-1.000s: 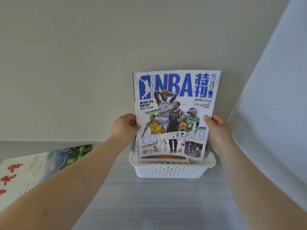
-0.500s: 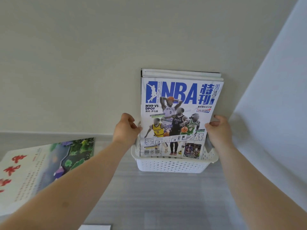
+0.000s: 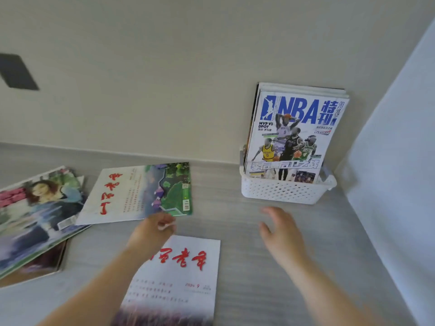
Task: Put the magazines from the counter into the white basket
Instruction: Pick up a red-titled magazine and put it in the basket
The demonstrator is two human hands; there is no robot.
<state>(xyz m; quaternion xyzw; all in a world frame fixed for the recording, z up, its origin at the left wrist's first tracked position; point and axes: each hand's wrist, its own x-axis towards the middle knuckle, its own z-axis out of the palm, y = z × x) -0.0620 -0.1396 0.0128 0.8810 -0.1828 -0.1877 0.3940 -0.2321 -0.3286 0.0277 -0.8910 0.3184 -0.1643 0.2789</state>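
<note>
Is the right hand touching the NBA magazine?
Apart. The head view shows the right hand above the counter, with the white basket between it and the NBA magazine.

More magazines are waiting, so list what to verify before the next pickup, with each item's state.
1. NBA magazine upright in the white basket, no hand on it: ok.
2. Right hand empty, fingers spread: ok.
3. Left hand at the landscape-cover magazine's near edge, grip on it: cannot tell, blurred.
4. Room left in the basket: cannot tell, covers hide it.
5. Counter cleared: not ok; the near white magazine and the left stack lie there.
</note>
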